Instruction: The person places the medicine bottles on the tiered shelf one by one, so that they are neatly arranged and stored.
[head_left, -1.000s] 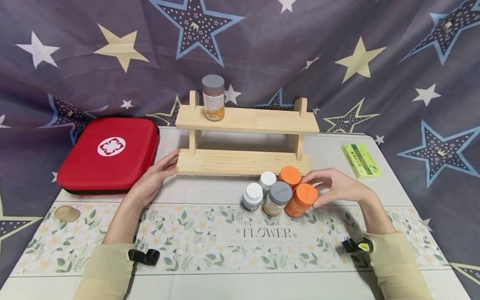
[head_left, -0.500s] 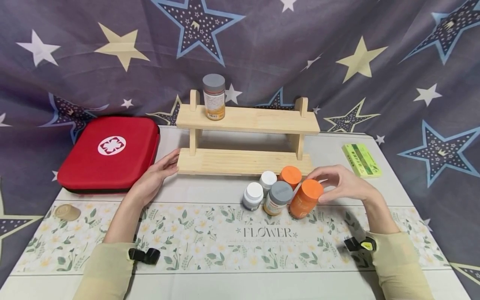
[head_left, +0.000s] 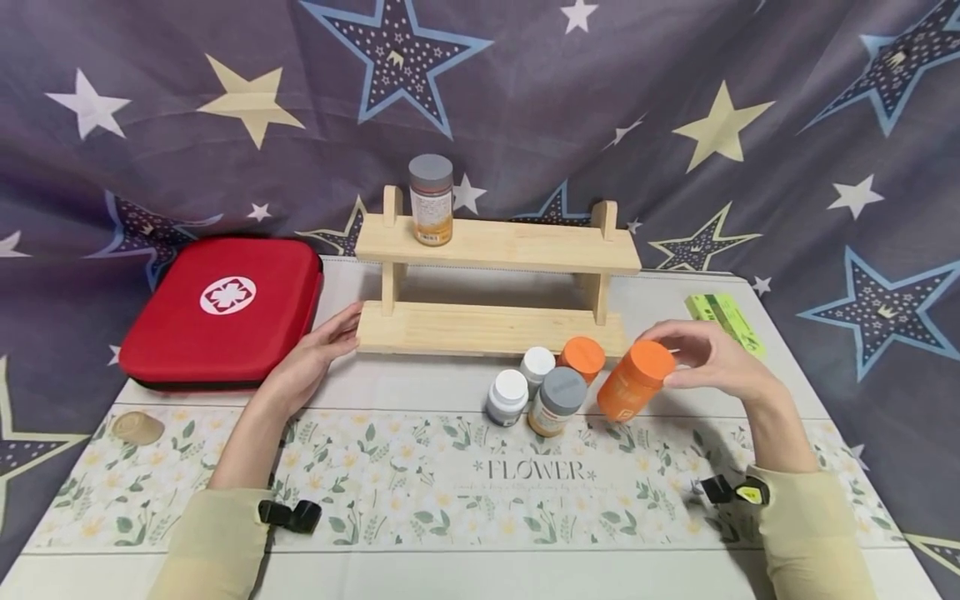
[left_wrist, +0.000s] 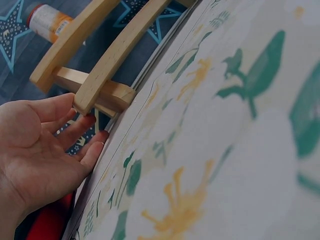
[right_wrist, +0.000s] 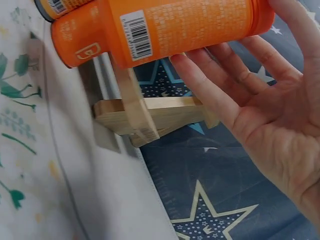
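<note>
My right hand (head_left: 712,358) holds an orange pill bottle (head_left: 637,383) near its cap, between thumb and fingers. The bottle leans, cap toward the hand, and its barcode side faces the right wrist view. Just left of it stand a second orange-capped bottle (head_left: 582,357), a grey-capped bottle (head_left: 558,402) and two white bottles (head_left: 507,398). With its fingers loosely extended, my left hand (head_left: 303,367) touches the left end of the lower board of a two-tier wooden shelf (head_left: 480,327); the left wrist view shows the thumb tip at the board's corner (left_wrist: 87,100).
On the upper board stands a grey-capped bottle (head_left: 431,200). A red first-aid case (head_left: 225,333) lies left of the shelf, a small tan cylinder (head_left: 138,427) in front of it. Behind my right hand is a green box (head_left: 723,321). A star-patterned curtain (head_left: 525,100) hangs behind.
The right hand has drawn the orange bottle rightward, away from the other bottles, and the bottle has gone from nearly upright to leaning right. The left hand stays at the shelf end.
</note>
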